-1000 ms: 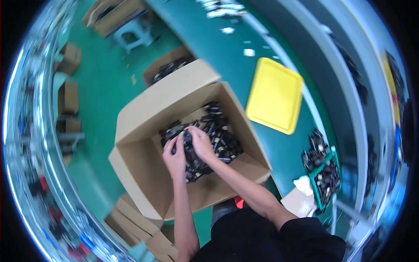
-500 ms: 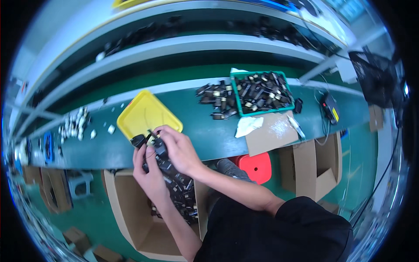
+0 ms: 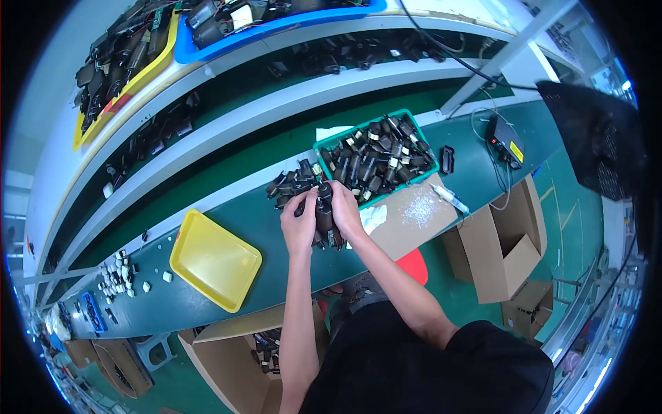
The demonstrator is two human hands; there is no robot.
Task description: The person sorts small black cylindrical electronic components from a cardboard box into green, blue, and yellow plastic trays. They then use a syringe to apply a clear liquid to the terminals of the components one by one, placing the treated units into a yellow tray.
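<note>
My left hand (image 3: 299,224) and my right hand (image 3: 345,212) are close together over the green workbench, beside a green basket (image 3: 432,172) heaped with black plastic parts. Between the two hands are dark, chunky black plastic parts (image 3: 323,218), some with small pale pieces. The fingers of both hands curl in against these parts. Where one part ends and the other begins is hard to make out. Just behind my hands lies a loose pile of similar black parts (image 3: 288,183).
A yellow tray (image 3: 215,262) lies on the bench at the left, past it small white pieces (image 3: 117,276). A cardboard sheet (image 3: 400,224) and a black power box (image 3: 505,141) are at the right. Above run shelves with a blue bin (image 3: 289,25). Cardboard boxes (image 3: 493,245) stand below.
Both hands have moved right, from over the yellow tray and the box to beside the green basket, still with black parts. My view has shifted, showing more of the upper shelf.
</note>
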